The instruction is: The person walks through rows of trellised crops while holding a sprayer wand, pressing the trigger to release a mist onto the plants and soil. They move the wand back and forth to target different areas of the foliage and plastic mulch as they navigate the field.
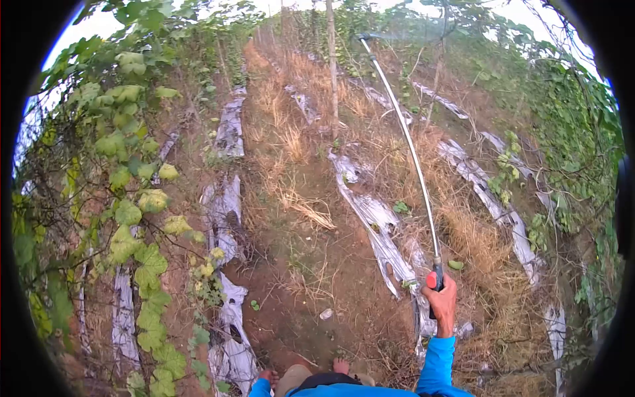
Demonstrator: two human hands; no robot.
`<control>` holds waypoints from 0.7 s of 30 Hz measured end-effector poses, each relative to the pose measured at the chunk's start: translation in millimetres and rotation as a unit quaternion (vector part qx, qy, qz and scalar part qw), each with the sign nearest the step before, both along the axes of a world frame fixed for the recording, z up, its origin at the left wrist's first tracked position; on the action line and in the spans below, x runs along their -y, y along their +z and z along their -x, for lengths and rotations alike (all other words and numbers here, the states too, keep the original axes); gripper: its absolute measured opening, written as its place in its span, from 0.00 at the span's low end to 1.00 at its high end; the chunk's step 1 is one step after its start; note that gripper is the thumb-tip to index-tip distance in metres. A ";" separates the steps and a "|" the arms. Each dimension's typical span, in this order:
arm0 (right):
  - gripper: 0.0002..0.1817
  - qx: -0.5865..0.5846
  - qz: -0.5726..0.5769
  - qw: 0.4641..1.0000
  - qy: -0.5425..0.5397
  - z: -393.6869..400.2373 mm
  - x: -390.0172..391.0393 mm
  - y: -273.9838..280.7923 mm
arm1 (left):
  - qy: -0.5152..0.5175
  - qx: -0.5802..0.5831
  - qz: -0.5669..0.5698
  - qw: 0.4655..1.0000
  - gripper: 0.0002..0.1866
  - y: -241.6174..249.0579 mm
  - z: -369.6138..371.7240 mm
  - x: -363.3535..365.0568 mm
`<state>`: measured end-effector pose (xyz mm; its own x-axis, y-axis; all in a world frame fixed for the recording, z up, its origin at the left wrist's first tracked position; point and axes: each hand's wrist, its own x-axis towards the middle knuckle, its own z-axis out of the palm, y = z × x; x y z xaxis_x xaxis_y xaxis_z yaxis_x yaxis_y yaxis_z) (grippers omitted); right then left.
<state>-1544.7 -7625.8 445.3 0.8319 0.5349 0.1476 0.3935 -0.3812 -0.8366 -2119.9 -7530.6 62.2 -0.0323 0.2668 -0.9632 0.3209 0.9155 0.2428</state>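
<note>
Grasps long thin silver metal wand (418,165) by black handle (438,268) with round red part (432,280) in right hand (445,303). Slants wand forward, leftward, above torn silvery plastic strips (376,210) and straw-coloured dry grass (473,231). Shows left hand (269,376) low at bottom edge, beside beige clothing (294,379); cannot tell whether grasping or released.

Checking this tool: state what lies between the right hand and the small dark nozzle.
Past the black handle in the right hand, a long, thin, silvery metal tube runs to the nozzle, in the head view.
</note>
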 end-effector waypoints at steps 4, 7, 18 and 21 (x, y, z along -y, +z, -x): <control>0.13 -0.332 -0.195 0.894 0.230 24.0 10.2 -18.5 | -0.024 -0.024 -0.018 0.999 0.19 -24.8 28.6 35.0; 0.15 -0.482 -0.273 0.761 0.338 61.3 14.9 9.1 | -0.021 0.008 -0.025 0.999 0.17 -38.5 47.0 46.7; 0.19 -0.539 -0.270 0.586 0.542 189.3 121.0 51.2 | 0.050 0.069 -0.045 0.995 0.11 -33.5 54.6 209.7; 0.19 -0.566 -0.254 0.557 0.552 194.0 157.3 75.3 | 0.038 0.111 0.078 0.990 0.11 -69.2 104.3 275.9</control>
<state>-1738.7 -7783.1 520.6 -0.2481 0.9416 0.2276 -0.7361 -0.0306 -0.6762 -2224.2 -7806.5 -6.9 0.1709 0.1188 -0.9781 0.2042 0.9669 0.1531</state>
